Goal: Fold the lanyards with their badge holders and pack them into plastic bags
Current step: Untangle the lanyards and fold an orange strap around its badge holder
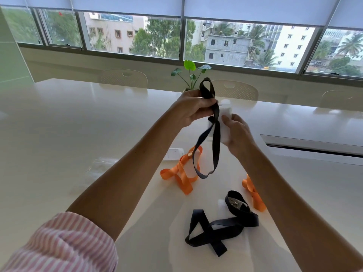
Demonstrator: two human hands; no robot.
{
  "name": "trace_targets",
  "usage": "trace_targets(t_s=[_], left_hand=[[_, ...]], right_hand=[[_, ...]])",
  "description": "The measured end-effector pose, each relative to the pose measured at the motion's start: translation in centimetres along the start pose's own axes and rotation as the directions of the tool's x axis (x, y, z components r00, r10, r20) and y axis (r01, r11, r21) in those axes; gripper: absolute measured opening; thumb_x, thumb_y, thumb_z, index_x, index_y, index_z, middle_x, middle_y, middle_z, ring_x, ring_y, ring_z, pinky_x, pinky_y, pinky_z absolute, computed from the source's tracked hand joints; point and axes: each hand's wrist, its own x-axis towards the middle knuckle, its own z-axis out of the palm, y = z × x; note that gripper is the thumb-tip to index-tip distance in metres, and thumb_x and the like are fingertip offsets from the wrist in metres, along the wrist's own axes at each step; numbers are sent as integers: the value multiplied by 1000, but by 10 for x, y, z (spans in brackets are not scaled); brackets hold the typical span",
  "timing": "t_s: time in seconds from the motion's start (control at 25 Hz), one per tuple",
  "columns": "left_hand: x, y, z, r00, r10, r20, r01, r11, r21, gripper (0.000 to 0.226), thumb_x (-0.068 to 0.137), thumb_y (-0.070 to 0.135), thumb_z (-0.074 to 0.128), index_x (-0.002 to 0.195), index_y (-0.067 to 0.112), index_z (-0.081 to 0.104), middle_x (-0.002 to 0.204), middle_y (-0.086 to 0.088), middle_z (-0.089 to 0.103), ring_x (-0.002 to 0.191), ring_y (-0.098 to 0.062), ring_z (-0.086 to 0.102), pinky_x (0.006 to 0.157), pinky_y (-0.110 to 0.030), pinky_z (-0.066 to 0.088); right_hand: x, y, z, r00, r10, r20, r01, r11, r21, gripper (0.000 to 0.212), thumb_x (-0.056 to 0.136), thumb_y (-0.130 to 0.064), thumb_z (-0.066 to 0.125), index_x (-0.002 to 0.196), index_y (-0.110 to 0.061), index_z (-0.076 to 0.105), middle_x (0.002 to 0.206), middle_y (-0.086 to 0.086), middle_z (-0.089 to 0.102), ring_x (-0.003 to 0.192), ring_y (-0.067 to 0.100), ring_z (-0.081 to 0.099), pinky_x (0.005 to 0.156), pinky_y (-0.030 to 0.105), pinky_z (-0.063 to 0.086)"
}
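- The left hand [193, 108] is raised above the table [68, 118], its fingers and thumb curled round a black lanyard [213, 122] and pinching the strap where it bunches together.
- Above that grip, a short loop of the black strap stands up; below it, two lengths hang down and join in a long, narrow loop that dangles free above the table.
- The strap is flat, matte and dark, with a slight twist partway down the left length.
- The right hand [236, 132] is just beside the left, its fingers curled round a clear badge holder [225, 114], which it holds upright behind the hanging strap.
- The badge holder is pale and see-through, with a rounded top; how it joins the strap is hidden behind the hands.
- On the table under the hands lies an orange lanyard [181, 171], loosely looped, with a small metal clip at its far end beside a white badge holder [173, 154].
- A second orange lanyard [254, 193] lies partly hidden behind the right forearm.
- Nearer the person, another black lanyard [218, 226] lies in loose crossed loops, with a metal clip showing in its far loop.
- A clear plastic bag [102, 165] lies flat to the left of the left forearm, faint against the pale table.
- A pink striped sleeve [64, 244] covers the left upper arm.
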Motion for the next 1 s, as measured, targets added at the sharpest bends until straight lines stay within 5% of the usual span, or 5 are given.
trace_targets(t_s=[0.24,0.52,0.68,0.88,1.0], left_hand=[[-3,-22,11,994,28,-106,-14,991,130,16,80,-12,64,85,2,58,84,-12,62,77,-24,67,67,-30,60],[-8,-42,-15,970,194,-148,-99,867,488,17,85,15,69,97,10,57,93,-9,68,76,-16,71,65,-27,59],[-21,-78,-48,924,342,-172,-71,596,800,21,93,26,57,107,10,57,101,-8,66,90,-22,65,72,-27,55],[-38,-127,-83,970,-242,26,3,120,993,74,78,72,49,142,45,26,156,0,21,144,-35,5,109,-62,9],[-41,-145,-91,970,-241,14,-18,-15,1000,74,80,74,43,144,48,17,159,4,9,145,-31,-7,108,-63,0]], right_hand=[[-1,13,-8,896,253,365,-326,933,150,50,88,-50,48,101,-3,59,89,11,59,88,25,60,81,36,51],[5,19,-21,967,157,203,-157,987,-14,12,86,-2,61,98,0,63,87,12,69,71,20,71,58,30,57],[29,22,-38,984,176,-7,-176,983,-49,19,87,-4,62,104,5,61,90,14,68,76,23,69,58,31,57],[55,43,-46,959,182,-217,-192,981,-29,4,90,0,56,86,-2,56,84,11,61,74,24,63,57,35,52],[60,63,-43,950,265,-166,-297,931,-210,24,92,7,47,74,-8,53,74,8,56,64,20,57,61,39,51]])
